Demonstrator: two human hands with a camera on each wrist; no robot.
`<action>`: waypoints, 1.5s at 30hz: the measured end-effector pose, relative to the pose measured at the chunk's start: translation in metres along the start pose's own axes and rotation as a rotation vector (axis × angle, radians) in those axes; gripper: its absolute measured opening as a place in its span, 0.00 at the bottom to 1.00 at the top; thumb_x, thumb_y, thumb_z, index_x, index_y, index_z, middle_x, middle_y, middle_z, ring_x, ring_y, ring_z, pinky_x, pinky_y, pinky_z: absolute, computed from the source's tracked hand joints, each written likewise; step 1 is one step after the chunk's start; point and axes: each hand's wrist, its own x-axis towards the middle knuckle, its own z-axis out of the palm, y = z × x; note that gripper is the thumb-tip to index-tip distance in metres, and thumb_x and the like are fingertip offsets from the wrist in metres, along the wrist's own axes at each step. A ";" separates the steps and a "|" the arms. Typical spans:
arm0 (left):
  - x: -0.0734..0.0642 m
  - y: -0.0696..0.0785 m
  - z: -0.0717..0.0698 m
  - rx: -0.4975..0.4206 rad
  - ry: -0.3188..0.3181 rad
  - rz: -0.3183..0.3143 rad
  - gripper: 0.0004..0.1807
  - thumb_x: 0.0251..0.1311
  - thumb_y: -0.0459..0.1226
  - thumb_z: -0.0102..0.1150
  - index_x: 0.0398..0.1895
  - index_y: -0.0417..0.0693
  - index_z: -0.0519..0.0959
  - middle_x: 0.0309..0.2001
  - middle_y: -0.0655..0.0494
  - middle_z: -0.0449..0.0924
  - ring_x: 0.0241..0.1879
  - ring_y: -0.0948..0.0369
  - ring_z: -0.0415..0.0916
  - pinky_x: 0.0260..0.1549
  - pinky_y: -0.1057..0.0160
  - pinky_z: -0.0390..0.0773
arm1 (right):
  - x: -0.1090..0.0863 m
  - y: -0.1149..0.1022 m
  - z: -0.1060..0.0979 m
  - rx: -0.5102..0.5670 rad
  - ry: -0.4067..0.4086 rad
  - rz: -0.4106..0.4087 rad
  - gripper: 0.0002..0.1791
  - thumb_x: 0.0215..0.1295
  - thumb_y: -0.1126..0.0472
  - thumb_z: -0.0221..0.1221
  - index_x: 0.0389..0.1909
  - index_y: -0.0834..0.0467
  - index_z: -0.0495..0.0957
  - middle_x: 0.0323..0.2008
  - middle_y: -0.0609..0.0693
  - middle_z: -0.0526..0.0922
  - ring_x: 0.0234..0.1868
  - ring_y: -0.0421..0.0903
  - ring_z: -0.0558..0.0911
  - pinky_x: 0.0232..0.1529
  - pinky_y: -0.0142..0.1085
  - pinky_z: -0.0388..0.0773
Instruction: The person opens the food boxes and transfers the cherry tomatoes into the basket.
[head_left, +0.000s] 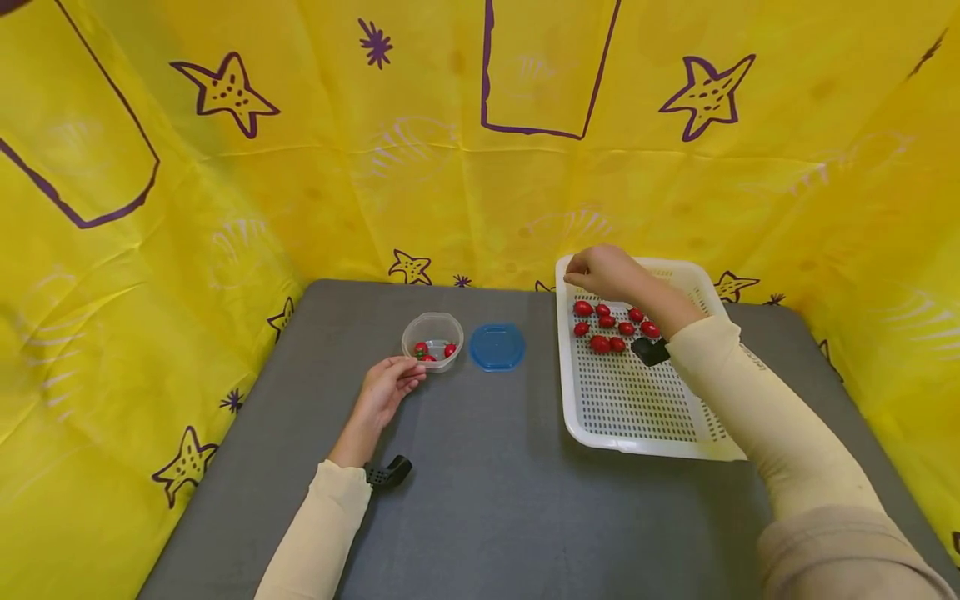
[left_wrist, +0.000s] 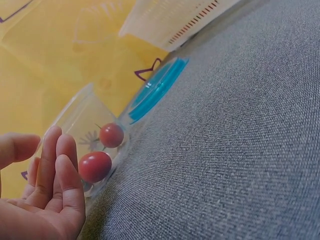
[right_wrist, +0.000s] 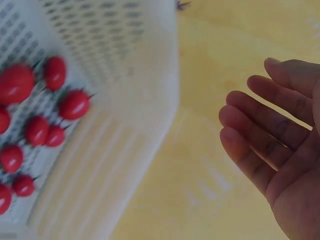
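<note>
In the head view, a small clear plastic tub (head_left: 433,317) stands on the table with a few cherry tomatoes (head_left: 450,349) inside. My left hand (head_left: 387,386) is at the tub's near-left side, its fingertips at the rim; in the left wrist view the thumb stands apart from the loosely bent fingers (left_wrist: 70,185). Whether they touch the tub, I cannot tell. Over the far-left corner of a white perforated basket (head_left: 630,408), my right hand (head_left: 611,271) hovers with nothing in it. Its relaxed fingers (right_wrist: 250,152) show in the right wrist view. Several red cherry tomatoes (head_left: 600,343) lie in the basket.
A blue lid (head_left: 498,347) lies flat on the grey table (head_left: 480,483), between the tub and the basket. Yellow patterned cloth (head_left: 450,192) hangs behind the table and at both sides.
</note>
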 end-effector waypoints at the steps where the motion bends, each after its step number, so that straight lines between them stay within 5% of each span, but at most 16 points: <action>1: 0.000 0.000 0.000 0.000 0.000 -0.001 0.03 0.70 0.33 0.51 0.36 0.46 0.73 0.24 0.62 0.84 0.28 0.66 0.83 0.34 0.71 0.80 | 0.003 -0.004 0.000 0.000 -0.006 -0.001 0.12 0.68 0.59 0.58 0.41 0.64 0.84 0.37 0.59 0.87 0.37 0.54 0.84 0.46 0.50 0.79; 20: -0.001 0.002 0.001 0.016 0.013 -0.001 0.02 0.70 0.34 0.51 0.38 0.44 0.73 0.25 0.61 0.84 0.28 0.66 0.82 0.35 0.70 0.80 | 0.057 -0.068 0.027 0.021 -0.009 -0.147 0.12 0.67 0.59 0.59 0.41 0.63 0.84 0.38 0.58 0.88 0.39 0.53 0.85 0.47 0.45 0.80; 45: -0.001 -0.001 -0.001 0.021 0.006 0.002 0.03 0.70 0.34 0.50 0.39 0.44 0.73 0.25 0.62 0.84 0.28 0.67 0.82 0.35 0.71 0.80 | 0.094 -0.138 0.139 0.071 -0.217 -0.193 0.12 0.68 0.61 0.57 0.47 0.61 0.82 0.43 0.55 0.86 0.42 0.49 0.83 0.48 0.38 0.79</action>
